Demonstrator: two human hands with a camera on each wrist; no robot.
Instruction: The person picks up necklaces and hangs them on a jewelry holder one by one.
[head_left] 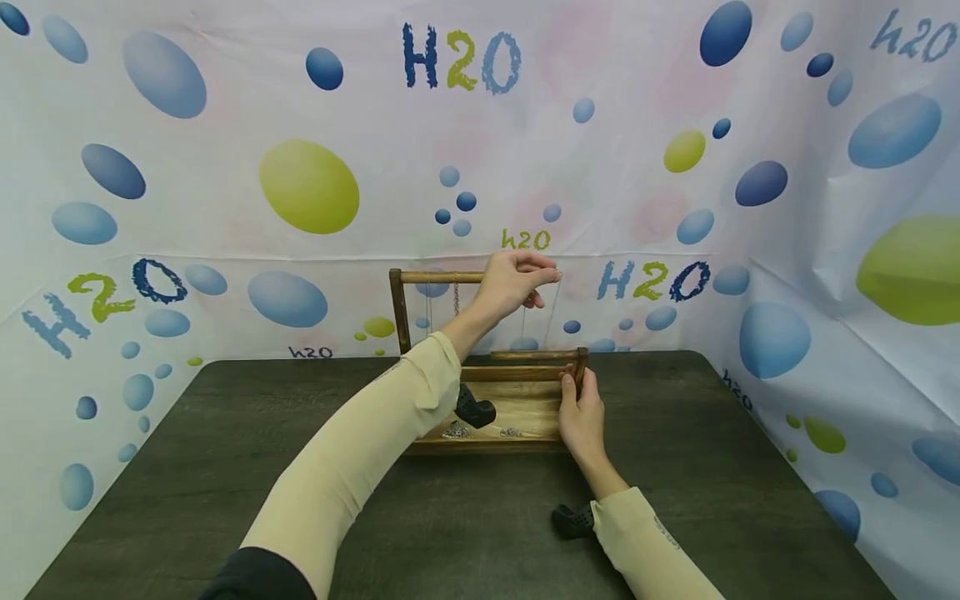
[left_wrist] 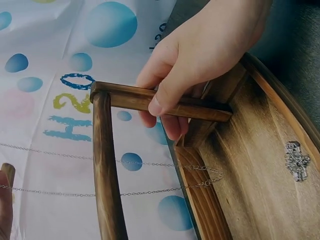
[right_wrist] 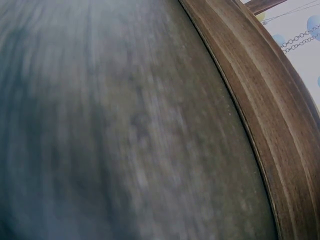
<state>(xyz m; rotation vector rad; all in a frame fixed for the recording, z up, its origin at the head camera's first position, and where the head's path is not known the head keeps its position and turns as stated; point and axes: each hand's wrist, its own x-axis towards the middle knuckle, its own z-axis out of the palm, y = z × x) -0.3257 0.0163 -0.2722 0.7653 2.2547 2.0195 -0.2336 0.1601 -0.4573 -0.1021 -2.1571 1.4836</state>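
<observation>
A wooden jewelry stand (head_left: pixel 401 312) with a tray base stands on the table. High at its right side, my left hand (head_left: pixel 517 279) pinches a thin silver necklace chain (left_wrist: pixel 145 192) between thumb and fingers. The chain hangs in a long loop beside the lower bar (head_left: pixel 534 356), its bottom overlapping the tray in the left wrist view. My right hand (head_left: pixel 581 421) grips the short right post (left_wrist: pixel 127 97), thumb on the near face and fingers behind. Most of the upper bar's right part is hidden behind my left hand.
Other chains (head_left: pixel 456 297) hang from the left part of the upper bar (head_left: pixel 438 277). Two small silver heaps, one of them a chain pile (head_left: pixel 456 430), lie in the tray (head_left: pixel 487 448). A patterned backdrop (head_left: pixel 645 125) rises behind the dark table (head_left: pixel 465 517).
</observation>
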